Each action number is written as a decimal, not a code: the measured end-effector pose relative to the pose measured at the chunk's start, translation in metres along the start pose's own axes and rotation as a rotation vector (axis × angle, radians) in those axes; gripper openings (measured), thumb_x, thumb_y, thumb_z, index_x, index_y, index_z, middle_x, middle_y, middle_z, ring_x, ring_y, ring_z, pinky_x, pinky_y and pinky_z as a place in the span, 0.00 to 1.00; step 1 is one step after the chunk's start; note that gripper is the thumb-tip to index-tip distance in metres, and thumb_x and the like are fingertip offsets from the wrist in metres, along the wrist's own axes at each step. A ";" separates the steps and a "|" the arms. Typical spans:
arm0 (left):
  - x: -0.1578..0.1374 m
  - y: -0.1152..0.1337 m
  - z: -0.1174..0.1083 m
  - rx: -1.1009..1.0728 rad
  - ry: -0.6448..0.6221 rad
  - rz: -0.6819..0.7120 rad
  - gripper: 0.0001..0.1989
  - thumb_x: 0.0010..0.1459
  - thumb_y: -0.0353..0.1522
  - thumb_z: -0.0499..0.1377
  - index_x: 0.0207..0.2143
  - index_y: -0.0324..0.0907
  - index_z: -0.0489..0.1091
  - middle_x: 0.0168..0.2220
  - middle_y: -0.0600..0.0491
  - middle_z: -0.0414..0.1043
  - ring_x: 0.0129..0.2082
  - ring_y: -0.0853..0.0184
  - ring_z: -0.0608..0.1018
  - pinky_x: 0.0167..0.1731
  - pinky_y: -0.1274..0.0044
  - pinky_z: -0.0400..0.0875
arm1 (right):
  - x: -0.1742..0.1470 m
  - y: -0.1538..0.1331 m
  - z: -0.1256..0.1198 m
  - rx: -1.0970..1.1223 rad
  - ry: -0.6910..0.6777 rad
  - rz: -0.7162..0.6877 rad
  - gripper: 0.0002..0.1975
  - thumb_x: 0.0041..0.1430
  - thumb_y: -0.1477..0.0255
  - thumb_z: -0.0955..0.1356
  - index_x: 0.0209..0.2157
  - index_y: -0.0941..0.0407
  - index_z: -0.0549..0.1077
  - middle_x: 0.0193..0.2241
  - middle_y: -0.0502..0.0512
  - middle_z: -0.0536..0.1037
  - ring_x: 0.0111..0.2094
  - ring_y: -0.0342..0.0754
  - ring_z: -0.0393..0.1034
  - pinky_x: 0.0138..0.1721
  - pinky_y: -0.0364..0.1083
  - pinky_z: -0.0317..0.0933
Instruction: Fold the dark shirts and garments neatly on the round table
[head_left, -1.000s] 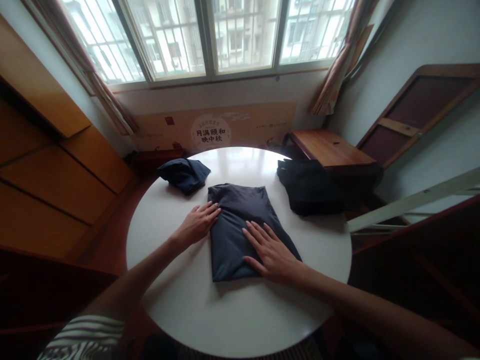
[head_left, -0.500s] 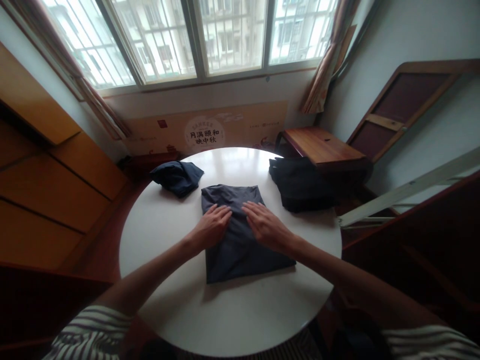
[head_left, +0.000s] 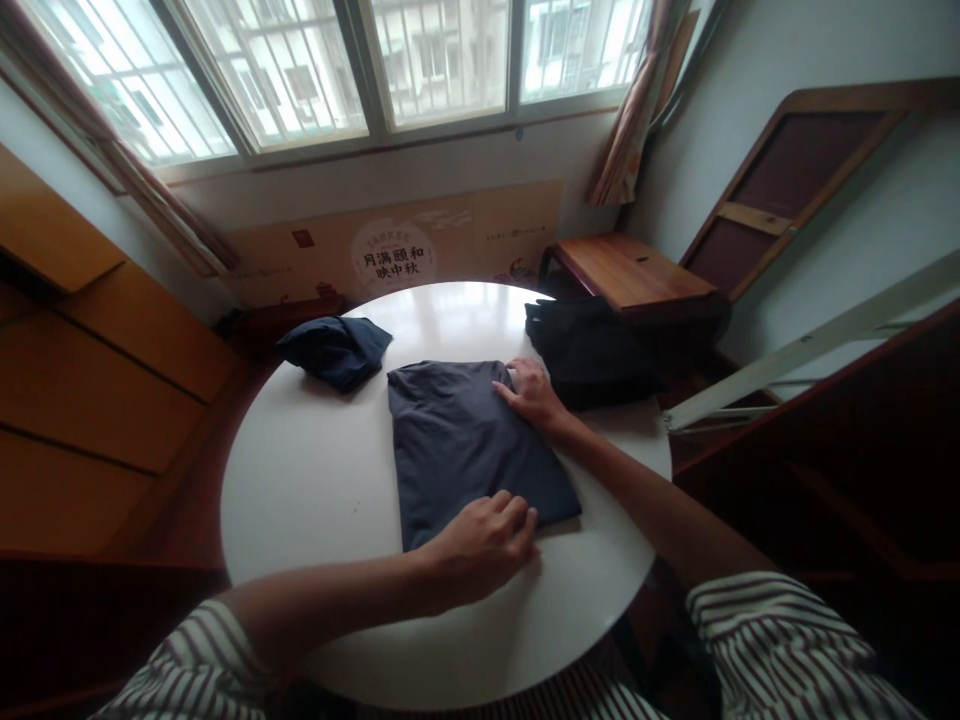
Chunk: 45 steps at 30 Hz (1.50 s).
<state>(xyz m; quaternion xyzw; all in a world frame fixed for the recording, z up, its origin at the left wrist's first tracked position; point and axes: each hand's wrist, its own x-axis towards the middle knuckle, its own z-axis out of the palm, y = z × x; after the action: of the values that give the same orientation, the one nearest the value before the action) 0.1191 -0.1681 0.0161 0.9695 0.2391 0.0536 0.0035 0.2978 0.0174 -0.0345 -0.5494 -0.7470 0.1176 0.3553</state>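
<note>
A folded dark grey-blue garment [head_left: 457, 440] lies flat on a round white table [head_left: 307, 500], a few soft wrinkles across its top. My left hand [head_left: 484, 540] is over its near edge, knuckles up and fingers curled under. Whether cloth is pinched beneath those fingers is hidden. At the far right corner of the garment rests my right hand [head_left: 534, 395], its thumb on the cloth and apart from the other fingers, which reach along the edge.
Crumpled navy cloth [head_left: 337, 352] lies at the table's far left. A folded black cloth pile [head_left: 589, 350] sits at the far right, close to my right hand. Beyond it stands a low wooden table [head_left: 634, 270]. A pale metal rail [head_left: 810, 340] slants up on the right.
Both hands lay flat on the middle of the garment before. My left hand has come back to the near edge and curled; my right has moved to the far right corner. The view shifted slightly.
</note>
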 end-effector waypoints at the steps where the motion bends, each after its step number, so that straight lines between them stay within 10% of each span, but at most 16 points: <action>1: 0.002 0.002 0.003 0.020 -0.024 0.023 0.14 0.68 0.30 0.52 0.51 0.30 0.68 0.39 0.44 0.70 0.37 0.60 0.73 0.34 0.72 0.73 | 0.000 0.002 -0.001 0.003 0.008 0.032 0.16 0.57 0.65 0.71 0.42 0.62 0.77 0.44 0.67 0.75 0.49 0.59 0.69 0.56 0.55 0.62; 13: 0.005 0.002 0.019 0.091 0.023 0.233 0.09 0.66 0.24 0.50 0.42 0.30 0.69 0.35 0.46 0.66 0.35 0.62 0.71 0.31 0.73 0.69 | 0.007 0.007 0.003 0.106 0.048 0.058 0.07 0.60 0.69 0.68 0.32 0.57 0.76 0.36 0.59 0.73 0.40 0.52 0.70 0.49 0.50 0.64; 23: -0.002 -0.002 -0.009 -0.093 -0.046 -0.100 0.08 0.67 0.25 0.50 0.37 0.39 0.68 0.35 0.50 0.69 0.32 0.65 0.72 0.32 0.75 0.70 | 0.006 -0.004 -0.013 0.080 -0.001 0.142 0.10 0.59 0.67 0.70 0.29 0.59 0.77 0.36 0.60 0.77 0.36 0.49 0.73 0.44 0.47 0.66; 29: -0.047 -0.062 -0.032 -0.301 0.315 -0.664 0.07 0.66 0.34 0.55 0.39 0.41 0.70 0.37 0.49 0.70 0.38 0.62 0.75 0.40 0.71 0.72 | -0.003 -0.016 -0.042 0.049 -0.254 0.277 0.19 0.54 0.61 0.74 0.41 0.62 0.77 0.27 0.59 0.80 0.33 0.53 0.76 0.37 0.45 0.67; 36: -0.078 -0.122 -0.026 -1.270 0.580 -1.316 0.34 0.53 0.37 0.69 0.57 0.41 0.57 0.45 0.43 0.72 0.39 0.63 0.79 0.35 0.72 0.75 | -0.016 -0.025 -0.057 0.385 -0.565 0.511 0.24 0.35 0.55 0.81 0.18 0.58 0.72 0.11 0.53 0.70 0.16 0.47 0.68 0.17 0.42 0.62; 40: -0.063 -0.122 -0.017 -1.350 0.581 -1.328 0.45 0.45 0.37 0.74 0.61 0.41 0.55 0.32 0.53 0.73 0.26 0.70 0.76 0.27 0.80 0.69 | -0.020 -0.032 -0.052 0.565 -0.585 0.643 0.24 0.30 0.59 0.83 0.16 0.58 0.70 0.10 0.48 0.67 0.12 0.40 0.61 0.11 0.39 0.56; 45: -0.056 -0.116 -0.008 -1.352 0.519 -0.975 0.48 0.47 0.42 0.72 0.65 0.44 0.52 0.32 0.53 0.77 0.28 0.65 0.79 0.30 0.76 0.74 | -0.031 -0.042 -0.054 0.950 -0.568 0.586 0.21 0.31 0.67 0.83 0.28 0.60 0.78 0.22 0.54 0.80 0.23 0.46 0.75 0.26 0.42 0.73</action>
<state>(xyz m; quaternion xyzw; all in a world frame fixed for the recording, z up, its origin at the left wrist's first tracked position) 0.0152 -0.0911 0.0149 0.5063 0.5377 0.3955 0.5460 0.3066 -0.0374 0.0159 -0.4608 -0.4968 0.6709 0.3013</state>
